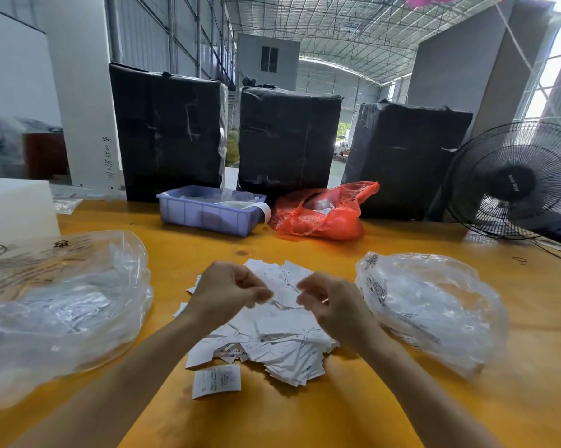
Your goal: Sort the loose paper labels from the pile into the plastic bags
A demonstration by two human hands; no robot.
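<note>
One heap of white paper labels (272, 337) lies mid-counter (305, 415), its long axis running from near edge to far edge, between two clear plastic bags: the left bag (56, 305) and the right bag (431, 305). One single label (217, 380) lies apart, nearer the near edge. Left hand (230, 292) and right hand (329, 302), fingers curled, hover over the heap; whether either pinches a label, I cannot tell
</note>
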